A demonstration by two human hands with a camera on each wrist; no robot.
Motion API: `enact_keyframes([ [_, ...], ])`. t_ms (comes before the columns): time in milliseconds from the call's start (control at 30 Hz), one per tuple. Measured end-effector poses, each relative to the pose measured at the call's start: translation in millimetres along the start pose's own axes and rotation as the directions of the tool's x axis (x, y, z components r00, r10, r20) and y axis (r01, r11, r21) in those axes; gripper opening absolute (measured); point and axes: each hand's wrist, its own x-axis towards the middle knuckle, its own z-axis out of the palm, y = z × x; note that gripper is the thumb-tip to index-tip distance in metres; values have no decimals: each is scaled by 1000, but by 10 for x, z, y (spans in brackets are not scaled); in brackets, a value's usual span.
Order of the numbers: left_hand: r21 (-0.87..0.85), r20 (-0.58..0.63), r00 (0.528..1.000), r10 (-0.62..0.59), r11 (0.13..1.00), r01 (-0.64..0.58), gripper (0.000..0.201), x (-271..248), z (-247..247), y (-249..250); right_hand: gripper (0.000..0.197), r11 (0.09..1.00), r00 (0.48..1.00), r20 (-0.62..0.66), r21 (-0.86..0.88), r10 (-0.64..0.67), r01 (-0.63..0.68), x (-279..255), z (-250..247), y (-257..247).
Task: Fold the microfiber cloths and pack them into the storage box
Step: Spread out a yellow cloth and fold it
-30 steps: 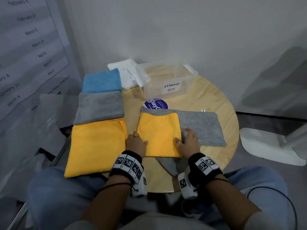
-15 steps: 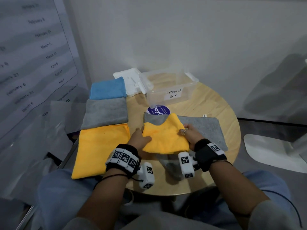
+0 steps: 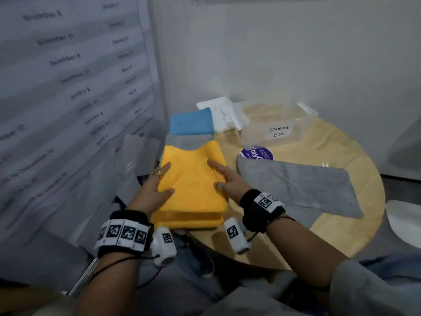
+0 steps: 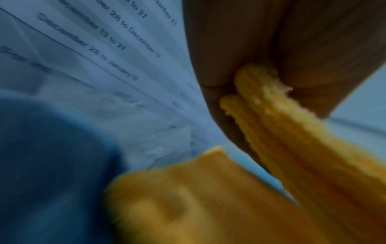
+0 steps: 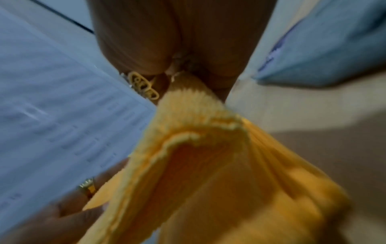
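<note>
Both hands carry a folded yellow cloth (image 3: pixel 193 179) just above a larger folded yellow cloth (image 3: pixel 186 221) at the table's left edge. My left hand (image 3: pixel 157 183) pinches its left edge, thumb on top. My right hand (image 3: pixel 225 179) pinches the right edge. The wrist views show the yellow cloth (image 4: pixel 292 132) (image 5: pixel 208 156) squeezed between thumb and fingers. Behind lie a folded grey cloth (image 3: pixel 186 142) and a blue cloth (image 3: pixel 191 122). The clear storage box (image 3: pixel 255 135), labelled, stands open at the back. A half-folded grey cloth (image 3: pixel 300 183) lies to the right.
The round wooden table (image 3: pixel 341 224) carries a purple sticker (image 3: pixel 257 153) in front of the box. The white lid (image 3: pixel 216 108) lies left of the box. A printed wall chart (image 3: pixel 68 87) hangs close on the left. My knees are under the table's near edge.
Both hands lifted the small folded yellow cloth off the grey cloth in the middle and carried it left over the larger yellow cloth. The head view swung left.
</note>
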Motion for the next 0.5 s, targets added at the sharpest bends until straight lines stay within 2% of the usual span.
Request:
enact_keyframes([
  [100, 164, 89, 985, -150, 977, 134, 73, -19, 144, -356, 69, 983, 996, 21, -164, 91, -86, 89, 241, 334],
  [167, 204, 154, 957, -245, 956, 211, 75, 4, 214, -454, 70, 976, 994, 6, -189, 107, -104, 109, 311, 445],
  [233, 266, 178, 941, -287, 935, 235, 75, 55, 235, -468, 70, 976, 994, -10, -185, 113, -113, 131, 333, 481],
  [300, 341, 173, 929, -327, 905, 255, 78, 88, 245, -463, 66, 975, 993, 11, -189, 120, -116, 130, 332, 466],
  [367, 439, 64, 929, -366, 846, 303, 82, 90, 257, -367, 56, 978, 991, 17, -164, 133, -129, 95, 273, 440],
  [433, 506, -92, 956, -280, 813, 287, 83, 67, 335, -134, 42, 984, 987, -83, -107, 135, -143, 13, 94, 423],
  [500, 551, -136, 988, -74, 823, 138, 74, 41, 545, 174, 33, 981, 953, -268, -97, 137, -169, -126, -227, 494],
])
